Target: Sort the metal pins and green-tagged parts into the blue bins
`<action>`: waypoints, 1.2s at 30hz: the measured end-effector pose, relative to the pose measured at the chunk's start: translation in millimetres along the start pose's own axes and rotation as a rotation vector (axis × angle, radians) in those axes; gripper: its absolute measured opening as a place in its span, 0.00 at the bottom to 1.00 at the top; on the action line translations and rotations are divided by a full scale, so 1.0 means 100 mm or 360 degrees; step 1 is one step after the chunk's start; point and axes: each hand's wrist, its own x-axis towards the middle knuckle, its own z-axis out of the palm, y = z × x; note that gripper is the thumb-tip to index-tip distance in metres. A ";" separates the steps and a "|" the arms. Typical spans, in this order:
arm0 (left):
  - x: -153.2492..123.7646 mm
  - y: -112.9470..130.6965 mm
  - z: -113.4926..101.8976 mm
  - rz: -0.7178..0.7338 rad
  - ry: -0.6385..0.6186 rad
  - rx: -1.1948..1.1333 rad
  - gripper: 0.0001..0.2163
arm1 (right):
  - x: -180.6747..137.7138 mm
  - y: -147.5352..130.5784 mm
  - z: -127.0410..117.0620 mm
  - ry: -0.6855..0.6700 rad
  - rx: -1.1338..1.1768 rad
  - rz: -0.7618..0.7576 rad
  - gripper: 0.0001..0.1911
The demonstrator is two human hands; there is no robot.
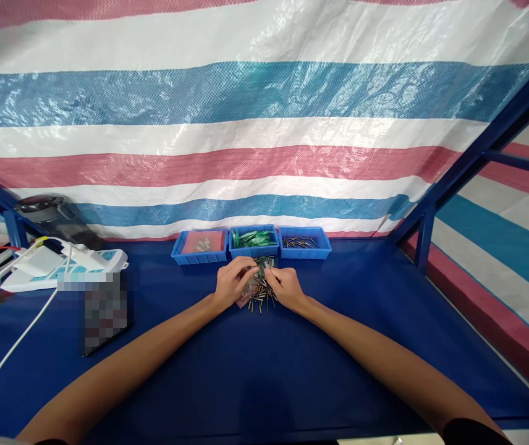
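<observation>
My left hand and my right hand are close together over the blue table. Both are closed, thumbs against fingers, pinching a small clear plastic bag between them. The bag's contents are too small to make out. Just under the hands lies a pile of thin metal bits, dark with brassy ends, looking like small drill or screwdriver bits. Pinkish clear plastic shows by my left fingers, partly covered by them.
Three blue bins stand behind the hands: one with a pink sheet and small pieces, one with green packets, one with thin metal bits. At left are a power strip with white cables, a dark bottle and a blurred tablet-like object.
</observation>
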 end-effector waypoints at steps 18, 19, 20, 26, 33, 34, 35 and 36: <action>-0.01 -0.07 -0.02 0.0192 -0.0062 -0.0003 0.10 | 0.00 -0.03 -0.03 0.0177 0.0088 0.0038 0.21; -0.02 -0.08 -0.02 0.0161 -0.0060 0.0002 0.10 | 0.00 -0.04 -0.04 0.0164 0.0112 0.0051 0.19; -0.03 -0.09 -0.01 0.0129 -0.0056 0.0006 0.10 | 0.00 -0.05 -0.04 0.0151 0.0133 0.0057 0.17; -0.08 -0.13 0.05 -0.0025 -0.0020 -0.0009 0.08 | -0.02 -0.01 -0.01 -0.0006 0.0115 -0.0020 0.12; -0.08 -0.15 0.04 0.0016 -0.0128 0.0045 0.10 | -0.02 -0.01 -0.01 -0.0137 0.0095 -0.0131 0.14; -0.07 -0.14 0.03 0.0011 -0.0134 0.0055 0.10 | -0.02 -0.02 -0.02 -0.0109 0.0104 -0.0140 0.15; -0.06 -0.13 0.03 -0.0003 -0.0142 0.0065 0.10 | -0.02 -0.03 -0.03 -0.0059 0.0115 -0.0140 0.15; -0.05 -0.12 0.02 -0.0016 -0.0149 0.0076 0.10 | -0.03 -0.04 -0.04 0.0004 0.0127 -0.0126 0.15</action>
